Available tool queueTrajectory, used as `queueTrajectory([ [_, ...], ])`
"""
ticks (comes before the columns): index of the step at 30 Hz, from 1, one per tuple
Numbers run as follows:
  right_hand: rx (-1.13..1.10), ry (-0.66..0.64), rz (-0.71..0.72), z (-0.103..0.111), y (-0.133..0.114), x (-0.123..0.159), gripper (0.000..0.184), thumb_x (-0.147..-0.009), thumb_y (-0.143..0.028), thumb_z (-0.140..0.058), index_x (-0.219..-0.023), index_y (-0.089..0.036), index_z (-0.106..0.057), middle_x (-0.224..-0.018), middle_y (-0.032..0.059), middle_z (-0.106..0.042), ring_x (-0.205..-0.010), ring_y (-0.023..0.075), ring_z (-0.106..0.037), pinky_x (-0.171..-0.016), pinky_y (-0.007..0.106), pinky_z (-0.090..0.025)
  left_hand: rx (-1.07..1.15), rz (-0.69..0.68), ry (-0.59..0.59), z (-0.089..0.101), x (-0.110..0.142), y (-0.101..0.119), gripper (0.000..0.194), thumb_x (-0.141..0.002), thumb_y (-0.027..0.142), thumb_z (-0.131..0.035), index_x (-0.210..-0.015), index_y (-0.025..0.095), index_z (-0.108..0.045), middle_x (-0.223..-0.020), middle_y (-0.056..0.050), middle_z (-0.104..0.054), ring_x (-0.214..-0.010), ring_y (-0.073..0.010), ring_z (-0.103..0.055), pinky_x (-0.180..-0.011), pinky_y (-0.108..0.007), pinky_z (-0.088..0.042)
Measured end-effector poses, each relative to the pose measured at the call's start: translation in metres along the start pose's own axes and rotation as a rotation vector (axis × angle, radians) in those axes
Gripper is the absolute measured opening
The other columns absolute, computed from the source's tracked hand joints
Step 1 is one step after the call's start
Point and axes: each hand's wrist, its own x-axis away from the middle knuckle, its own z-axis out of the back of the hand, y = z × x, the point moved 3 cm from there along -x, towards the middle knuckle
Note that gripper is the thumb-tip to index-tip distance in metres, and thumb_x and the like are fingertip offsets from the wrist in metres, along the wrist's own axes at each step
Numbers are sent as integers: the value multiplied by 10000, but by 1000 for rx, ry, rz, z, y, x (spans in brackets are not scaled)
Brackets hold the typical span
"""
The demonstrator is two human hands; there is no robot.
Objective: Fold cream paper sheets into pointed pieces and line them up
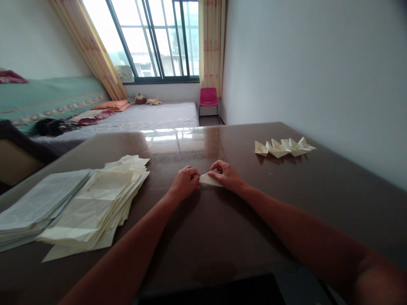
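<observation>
Between my hands, over the middle of the brown table [235,228], is a small piece of cream paper [210,180] folded to a pointed shape. My left hand [187,182] pinches its left tip with the fingers curled in. My right hand [227,176] grips its right part, thumb on the near side and fingers bent over the far edge. Some of the paper is hidden behind the right fingers. To the right, a row of several folded cream paper pieces [284,147] stands on the table.
At the left lie a stack of creased cream paper sheets [95,199] and a stack of greyish printed sheets [41,197]. A bed [165,114], a pink chair [208,98] and a window are beyond the table. A white wall [305,72] runs along the right.
</observation>
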Motion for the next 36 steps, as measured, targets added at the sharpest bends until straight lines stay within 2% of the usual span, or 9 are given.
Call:
queueTrajectory([
  [4,-15,7,-4,-1,-1,1,223,-717,-377,-642,-820,-181,-617,-691,-15,-583,-626,116,-485,-569,234,-367,-63,9,-2,2,1,4,218,-753,352,-562,-683,156,-628,-693,-26,-633,-536,-116,-595,-502,-208,-436],
  [9,-177,-70,6,1,1,-1,293,-752,-423,-614,-913,-179,-610,-782,1,-605,-596,97,-489,-523,216,-385,214,192,-159,-3,-3,-9,266,-736,403,-600,-658,149,-595,-525,13,-576,-488,-122,-578,-463,-205,-406],
  [12,-315,2,-52,16,9,-6,360,-814,-474,-530,-1016,-182,-589,-826,11,-606,-544,80,-478,-482,208,-387,249,202,-98,6,-5,-14,264,-724,393,-617,-649,141,-594,-516,19,-567,-457,-98,-536,-451,-196,-395],
  [15,-318,62,-105,31,18,-11,408,-821,-529,-504,-920,-153,-627,-765,18,-610,-497,71,-446,-459,205,-363,264,210,-2,19,-7,-15,293,-704,424,-638,-681,132,-615,-555,7,-590,-475,-97,-540,-467,-202,-422],
  [18,-278,-75,-101,34,17,-10,497,-824,-591,-471,-812,-133,-664,-697,31,-634,-480,76,-454,-470,211,-359,309,188,77,25,-9,-14,345,-674,466,-662,-701,125,-627,-583,-7,-599,-550,-123,-582,-524,-230,-482],
  [21,-213,-217,-50,28,7,-3,487,-803,-591,-513,-731,-137,-675,-569,10,-601,-457,82,-448,-469,211,-341,328,154,107,23,-10,-12,370,-669,489,-667,-725,126,-623,-606,-11,-603,-589,-138,-602,-542,-247,-507],
  [25,-238,-212,2,23,-3,1,436,-819,-540,-523,-688,-144,-649,-557,12,-608,-465,85,-470,-491,210,-364,281,127,76,18,-10,-11,383,-714,523,-616,-745,141,-609,-595,2,-598,-529,-115,-561,-504,-231,-479],
  [29,-304,-182,21,22,-1,-2,408,-832,-526,-514,-697,-154,-612,-639,33,-660,-501,94,-521,-534,217,-404,157,89,5,15,-10,-11,414,-800,541,-493,-638,164,-546,-510,21,-545,-446,-93,-477,-473,-212,-390],
  [36,-359,-193,-9,20,-6,0,400,-840,-516,-506,-637,-171,-527,-551,-4,-596,-440,80,-481,-472,207,-370,-85,12,72,15,-12,-2,420,-892,438,-333,-566,198,-447,-506,13,-489,-490,-121,-436,-523,-252,-300],
])
